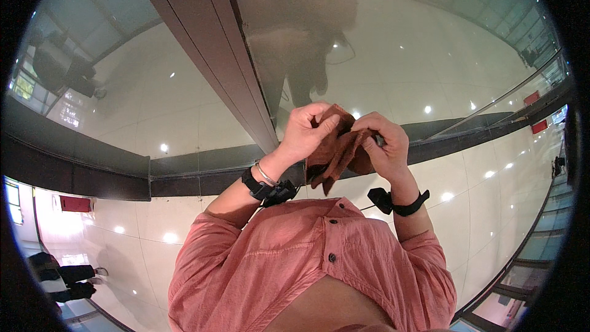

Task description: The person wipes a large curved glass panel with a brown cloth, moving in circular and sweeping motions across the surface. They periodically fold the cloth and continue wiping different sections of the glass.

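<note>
A folded, crumpled brown cloth (339,147) hangs between my two hands, in front of my chest. My left hand (306,131) pinches its upper left part between thumb and fingers. On the other side, my right hand (385,143) grips the upper right edge, thumb and fingers closed on it. The lower corners of the cloth dangle free. Behind it stands a large glass panel (392,69) that mirrors the floor and a dark figure. Black straps with small dark devices sit on both wrists, and a metal bangle is on the left one.
A brown metal post (207,46) divides the glass from a second glass panel (152,78) at the left. A dark base ledge (184,186) runs below the panes. Glossy tiles (152,226) cover the floor. People's legs (76,274) show at the far left, near a red box (76,204).
</note>
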A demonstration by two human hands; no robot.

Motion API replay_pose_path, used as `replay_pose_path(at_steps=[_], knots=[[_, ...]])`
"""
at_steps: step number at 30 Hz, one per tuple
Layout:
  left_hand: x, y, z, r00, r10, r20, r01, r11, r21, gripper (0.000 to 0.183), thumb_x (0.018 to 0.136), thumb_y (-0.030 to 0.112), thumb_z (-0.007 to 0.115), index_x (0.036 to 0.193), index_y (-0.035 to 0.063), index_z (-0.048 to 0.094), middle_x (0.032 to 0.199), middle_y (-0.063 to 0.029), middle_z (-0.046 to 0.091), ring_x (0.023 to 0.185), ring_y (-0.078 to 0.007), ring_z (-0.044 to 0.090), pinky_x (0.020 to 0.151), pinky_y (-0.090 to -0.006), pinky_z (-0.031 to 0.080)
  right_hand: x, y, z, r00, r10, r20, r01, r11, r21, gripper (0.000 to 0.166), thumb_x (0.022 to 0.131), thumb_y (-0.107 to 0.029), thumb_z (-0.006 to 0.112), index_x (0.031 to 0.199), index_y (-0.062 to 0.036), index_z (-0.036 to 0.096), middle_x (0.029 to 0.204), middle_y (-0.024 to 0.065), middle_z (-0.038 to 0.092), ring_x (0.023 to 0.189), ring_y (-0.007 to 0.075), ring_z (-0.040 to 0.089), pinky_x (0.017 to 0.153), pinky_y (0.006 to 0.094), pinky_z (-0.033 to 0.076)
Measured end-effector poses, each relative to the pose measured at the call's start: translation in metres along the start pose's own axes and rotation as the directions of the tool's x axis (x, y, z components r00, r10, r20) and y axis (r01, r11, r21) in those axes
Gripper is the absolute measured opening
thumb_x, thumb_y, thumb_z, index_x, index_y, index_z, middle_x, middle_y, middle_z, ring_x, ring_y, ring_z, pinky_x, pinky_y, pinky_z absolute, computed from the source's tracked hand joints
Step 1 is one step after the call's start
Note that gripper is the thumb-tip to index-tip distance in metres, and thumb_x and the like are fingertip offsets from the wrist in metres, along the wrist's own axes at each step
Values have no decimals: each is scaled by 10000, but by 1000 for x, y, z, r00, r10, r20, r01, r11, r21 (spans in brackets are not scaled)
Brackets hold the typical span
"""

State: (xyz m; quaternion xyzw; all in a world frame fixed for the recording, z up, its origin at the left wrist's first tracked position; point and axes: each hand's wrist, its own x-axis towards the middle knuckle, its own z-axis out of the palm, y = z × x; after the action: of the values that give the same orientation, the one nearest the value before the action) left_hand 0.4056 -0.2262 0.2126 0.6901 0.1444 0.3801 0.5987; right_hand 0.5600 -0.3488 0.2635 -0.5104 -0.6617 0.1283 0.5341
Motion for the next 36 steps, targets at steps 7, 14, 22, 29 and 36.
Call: replay_pose_path(at_steps=[7,14,22,29,36], knots=[[-8,20,23,998,58,-35,-56,996,71,38,901,4,603,912,-12,635,713,-1,565,673,-58,489,611,-226,428,-1,-8,6,976,183,-114,-184,983,4,200,769,43,677,954,-33,671,886,99,683,771,180,666,678,276,517],[-10,23,20,997,78,6,-78,992,101,109,953,62,587,969,-27,649,778,-7,634,720,-53,527,641,-228,459,-1,-4,4,990,52,-129,-60,996,-61,203,730,50,710,915,-23,670,873,96,688,745,185,669,652,272,522],[-12,17,26,997,37,-68,-43,996,-82,133,953,88,605,922,-39,624,713,-24,601,642,-45,494,581,-233,436,0,-3,3,993,-52,-109,44,997,-68,215,702,65,704,896,-23,675,886,114,686,756,224,673,659,289,531],[-10,32,24,992,126,22,-127,990,58,161,969,114,587,893,-28,600,699,-23,540,658,-71,469,589,-235,424,0,1,1,990,-86,-114,75,993,-95,219,691,47,723,894,-29,689,891,101,681,758,227,670,662,290,528],[-9,19,19,994,50,93,-47,998,-36,254,1010,186,536,864,-19,573,664,24,464,652,-62,412,574,-230,391,-3,2,3,995,-14,-100,8,998,-66,290,693,53,723,959,-62,726,910,98,681,777,222,668,668,287,531]])
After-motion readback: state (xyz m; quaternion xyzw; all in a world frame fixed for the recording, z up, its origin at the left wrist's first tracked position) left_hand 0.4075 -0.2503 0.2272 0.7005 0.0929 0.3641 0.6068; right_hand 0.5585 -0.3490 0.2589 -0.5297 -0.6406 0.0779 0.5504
